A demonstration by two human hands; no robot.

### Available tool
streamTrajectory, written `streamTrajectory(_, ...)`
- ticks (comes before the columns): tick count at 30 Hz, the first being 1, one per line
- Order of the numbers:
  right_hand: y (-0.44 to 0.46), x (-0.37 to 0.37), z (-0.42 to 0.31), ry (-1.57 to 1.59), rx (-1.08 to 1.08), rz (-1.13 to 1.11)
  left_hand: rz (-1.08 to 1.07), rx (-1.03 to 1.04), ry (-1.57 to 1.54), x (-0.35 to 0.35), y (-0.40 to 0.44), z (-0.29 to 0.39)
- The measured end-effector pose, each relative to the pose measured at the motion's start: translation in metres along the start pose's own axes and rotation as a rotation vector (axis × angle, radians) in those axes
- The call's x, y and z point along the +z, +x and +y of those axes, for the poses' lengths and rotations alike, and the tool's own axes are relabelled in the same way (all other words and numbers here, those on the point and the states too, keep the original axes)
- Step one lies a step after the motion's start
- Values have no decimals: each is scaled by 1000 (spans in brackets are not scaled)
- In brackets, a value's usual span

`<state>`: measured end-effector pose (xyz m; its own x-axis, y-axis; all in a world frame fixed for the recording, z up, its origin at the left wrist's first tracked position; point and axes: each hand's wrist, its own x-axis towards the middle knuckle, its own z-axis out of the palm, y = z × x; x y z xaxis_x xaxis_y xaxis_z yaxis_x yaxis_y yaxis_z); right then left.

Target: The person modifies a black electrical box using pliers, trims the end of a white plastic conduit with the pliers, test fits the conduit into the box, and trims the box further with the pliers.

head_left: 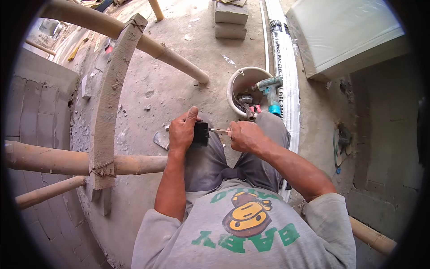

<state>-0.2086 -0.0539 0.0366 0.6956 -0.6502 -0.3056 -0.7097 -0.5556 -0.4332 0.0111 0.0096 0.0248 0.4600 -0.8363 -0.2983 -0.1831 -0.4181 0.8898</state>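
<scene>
Above my lap, my left hand (pixel 182 131) is closed round the left side of a black box-like part (pixel 200 134), thumb pointing up. From the right, my right hand (pixel 247 135) grips a slim metal tool (pixel 218 131), whose tip meets the right side of the black part. Just beyond my knee stands a white bucket (pixel 231 91) with a teal drill (pixel 270 92) leaning on its rim and small tools with red parts inside.
Bamboo poles (pixel 172 62) and a rough plank (pixel 106 107) stand at the left. White wrapped pipes (pixel 286 76) run along the right, beside a plastic-covered slab (pixel 349 36). Grey blocks (pixel 230 20) lie ahead; a sandal (pixel 337 148) lies far right.
</scene>
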Motion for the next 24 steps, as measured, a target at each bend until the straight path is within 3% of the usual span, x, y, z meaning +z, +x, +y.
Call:
streamTrajectory(6,-8,14,11,-23,19,-17,-100,34,40,6,5,-9)
streamTrajectory(14,-19,25,15,-181,-83,63,-321,-82,129,3,18,-13)
streamTrajectory(17,-20,20,12,-203,-63,54,-310,-151,195,3,17,-2)
streamTrajectory(24,-16,27,29,-200,-179,149,-353,10,342,5,16,5)
